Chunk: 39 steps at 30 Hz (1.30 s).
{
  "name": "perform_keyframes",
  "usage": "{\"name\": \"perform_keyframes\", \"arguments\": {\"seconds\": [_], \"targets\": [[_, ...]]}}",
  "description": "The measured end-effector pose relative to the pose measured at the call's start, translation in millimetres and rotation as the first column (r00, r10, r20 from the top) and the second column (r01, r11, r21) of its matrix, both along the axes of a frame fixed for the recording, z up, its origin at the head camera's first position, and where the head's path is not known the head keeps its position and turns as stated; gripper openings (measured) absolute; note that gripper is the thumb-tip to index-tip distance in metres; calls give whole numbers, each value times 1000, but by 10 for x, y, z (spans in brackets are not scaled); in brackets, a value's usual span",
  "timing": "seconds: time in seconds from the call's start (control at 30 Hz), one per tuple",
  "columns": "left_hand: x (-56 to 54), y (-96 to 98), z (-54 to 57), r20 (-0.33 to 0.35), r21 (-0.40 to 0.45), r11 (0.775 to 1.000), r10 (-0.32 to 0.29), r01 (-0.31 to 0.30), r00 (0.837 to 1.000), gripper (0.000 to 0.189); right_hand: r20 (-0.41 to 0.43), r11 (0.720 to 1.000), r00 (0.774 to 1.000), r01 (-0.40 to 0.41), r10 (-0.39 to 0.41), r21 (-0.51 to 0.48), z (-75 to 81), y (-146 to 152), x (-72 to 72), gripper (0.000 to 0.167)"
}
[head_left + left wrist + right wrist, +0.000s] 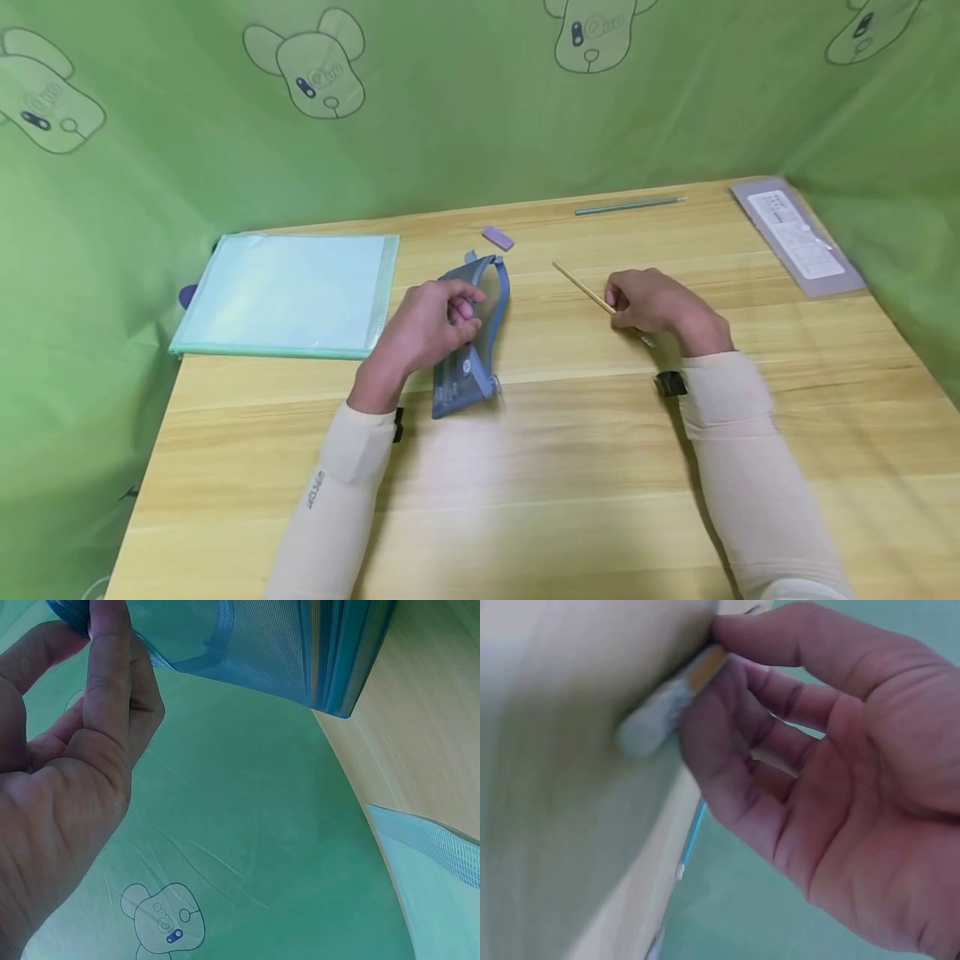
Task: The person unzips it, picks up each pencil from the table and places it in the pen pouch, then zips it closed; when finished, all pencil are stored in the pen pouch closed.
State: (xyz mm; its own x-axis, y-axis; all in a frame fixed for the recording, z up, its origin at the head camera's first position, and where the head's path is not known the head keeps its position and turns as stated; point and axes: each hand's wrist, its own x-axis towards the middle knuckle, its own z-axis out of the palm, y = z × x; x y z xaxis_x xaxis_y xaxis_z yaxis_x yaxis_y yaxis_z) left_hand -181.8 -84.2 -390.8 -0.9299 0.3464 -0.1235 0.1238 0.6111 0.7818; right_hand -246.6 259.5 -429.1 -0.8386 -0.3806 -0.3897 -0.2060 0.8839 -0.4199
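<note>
My left hand (429, 327) pinches the edge of a blue mesh zip pouch (457, 387), whose mouth gapes on its right side. Seen from the left wrist, thumb and fingers grip the pouch's blue rim. Long narrow bands, some yellowish, run along one side of the pouch (262, 660); whether they are contents or folds is unclear. Between thumb and fingers, my right hand (660, 304) holds a yellow pencil (577, 281) low over the wooden table. Its whitish eraser end (649, 727) sticks out past the fingers in the right wrist view.
A purple eraser (498, 238) lies just beyond the pouch. Farther back is a teal pencil (630, 206). On the left rests a light-blue document folder (292, 292), and at the far right a grey flat package (797, 237) with a white label. Green curtains border the table (525, 500).
</note>
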Motion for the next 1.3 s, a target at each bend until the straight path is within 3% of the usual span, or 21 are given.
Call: {"name": "perform_keyframes", "arguments": {"seconds": [0.2, 0.33, 0.43, 0.67, 0.87, 1.07, 1.2, 1.3], "targets": [[6, 1, -2, 2, 3, 1000, 4, -4, 1000, 34, 18, 993, 1000, 15, -13, -115, -27, -186, 18, 18], [-1, 11, -10, -3, -4, 1000, 1, -1, 1000, 33, 11, 972, 1000, 30, -28, -234, 44, -284, 49, 23], [-3, 24, -9, -11, -8, 1000, -2, 2, 1000, 33, 31, 933, 999, 47, -38, -357, 143, -333, 94, 24], [0, 33, -25, -15, -5, 1000, 5, -5, 1000, 33, 193, 809, 981, 135, -27, -572, 354, -425, 225, 29], [-8, 29, -50, -11, -7, 999, 40, -40, 999, 33, 300, 757, 952, 149, 65, -637, 360, -546, 288, 31], [7, 57, -55, 6, -8, 999, 44, -44, 999, 34, 361, 745, 927, 169, 103, -646, 239, -672, 288, 32], [21, 83, -47, 2, 0, 1000, 25, -25, 1000, 34, 369, 741, 925, 186, 88, -645, 158, -766, 276, 30], [27, 101, -42, -8, 0, 1000, 5, -5, 1000, 34, 359, 736, 933, 220, 33, -640, 109, -842, 264, 25]]}}
